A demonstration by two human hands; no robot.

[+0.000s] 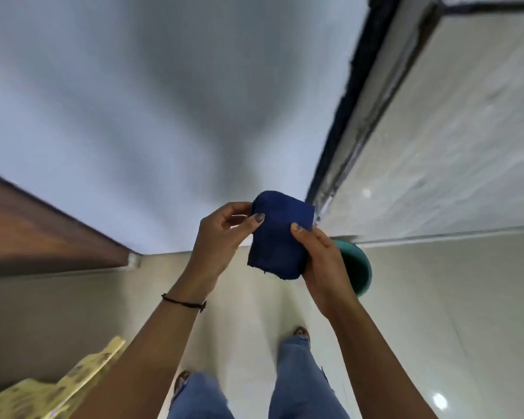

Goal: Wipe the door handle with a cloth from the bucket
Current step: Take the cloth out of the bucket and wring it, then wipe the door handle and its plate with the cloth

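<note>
A folded dark blue cloth [277,237] is held in front of me between both hands. My left hand [221,240] pinches its upper left corner with thumb and fingers. My right hand [322,264] grips its right side, thumb on the front face. Behind my right hand, a teal bucket [357,267] stands on the floor, mostly hidden. A brown wooden door [34,234] shows at the left. No door handle is in view.
A white wall [152,122] fills the upper middle. A dark-framed pale panel [436,146] rises on the right. The floor [436,297] is glossy light tile. My legs in blue jeans [297,379] stand below. A yellow patterned object [58,385] sits at bottom left.
</note>
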